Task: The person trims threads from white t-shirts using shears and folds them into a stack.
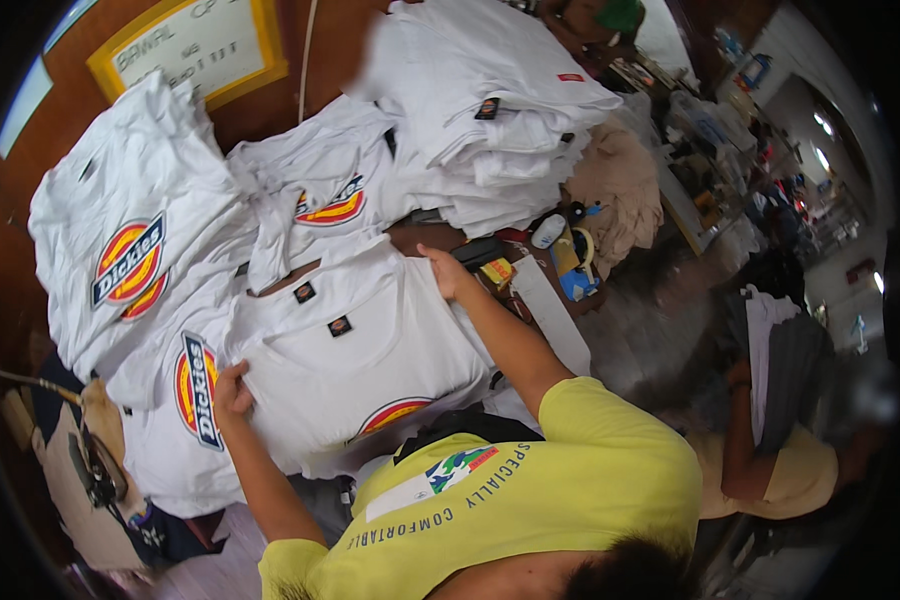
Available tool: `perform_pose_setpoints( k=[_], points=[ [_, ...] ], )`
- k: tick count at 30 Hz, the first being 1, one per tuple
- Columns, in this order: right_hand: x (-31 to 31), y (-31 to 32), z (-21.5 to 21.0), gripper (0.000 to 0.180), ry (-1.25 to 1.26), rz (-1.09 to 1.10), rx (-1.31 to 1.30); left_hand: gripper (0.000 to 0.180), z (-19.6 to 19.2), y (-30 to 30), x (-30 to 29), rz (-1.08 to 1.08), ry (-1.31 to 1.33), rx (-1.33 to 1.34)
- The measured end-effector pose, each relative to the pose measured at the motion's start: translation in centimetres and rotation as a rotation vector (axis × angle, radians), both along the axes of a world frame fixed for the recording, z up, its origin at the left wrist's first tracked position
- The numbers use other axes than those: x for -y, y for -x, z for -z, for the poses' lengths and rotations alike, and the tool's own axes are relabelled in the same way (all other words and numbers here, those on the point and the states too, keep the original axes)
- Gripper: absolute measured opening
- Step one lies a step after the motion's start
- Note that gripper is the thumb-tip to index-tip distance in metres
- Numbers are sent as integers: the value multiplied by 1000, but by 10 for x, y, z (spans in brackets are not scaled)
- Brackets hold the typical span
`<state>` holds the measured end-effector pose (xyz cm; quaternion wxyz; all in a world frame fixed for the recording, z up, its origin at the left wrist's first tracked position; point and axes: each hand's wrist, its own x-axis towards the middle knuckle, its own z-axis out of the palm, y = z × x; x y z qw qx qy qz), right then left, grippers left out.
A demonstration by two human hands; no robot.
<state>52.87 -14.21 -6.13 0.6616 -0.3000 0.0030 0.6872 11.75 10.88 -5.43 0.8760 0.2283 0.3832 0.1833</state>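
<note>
A white T-shirt (370, 360) lies spread in front of me, its neck opening and small dark neck label facing up. Part of a red, yellow and dark printed emblem shows at its near edge. My left hand (233, 392) is closed on the shirt's left side, thumb on top. At the far right shoulder, my right hand (447, 273) grips the cloth edge, its fingers partly hidden. Another white shirt (198, 395) with the same emblem lies beside and partly under my left hand.
Piles of white shirts stand at the far left (145, 215) and far middle (480, 110). Right of my right hand are a tape dispenser (573, 265), a white bottle (548, 232) and beige cloth (615, 185). Another person (770, 465) is at the right, near dark and white cloth.
</note>
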Motion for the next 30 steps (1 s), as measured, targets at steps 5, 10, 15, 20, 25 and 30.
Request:
perform_pose_setpoints(
  k=[5, 10, 15, 20, 25, 30],
  points=[
    [-3, -2, 2, 44, 10, 60, 45, 29, -3, -9, 1, 9, -73, 43],
    [0, -4, 3, 41, 26, 16, 76, 29, -11, -18, 9, 93, -172, -137],
    [29, 11, -18, 37, 207, -80, 489, 32, -34, 16, 43, 224, -412, -324],
    [132, 38, -58, 29, 285, -240, 1190, 32, -38, 91, 129, 231, -543, -506],
    [211, 79, -37, 21, 394, -99, 1262, 37, 33, 138, 199, 180, -485, -579],
    [218, 102, -19, 23, 436, -33, 1420, 46, 82, 129, 211, 76, -717, -485]
  ],
)
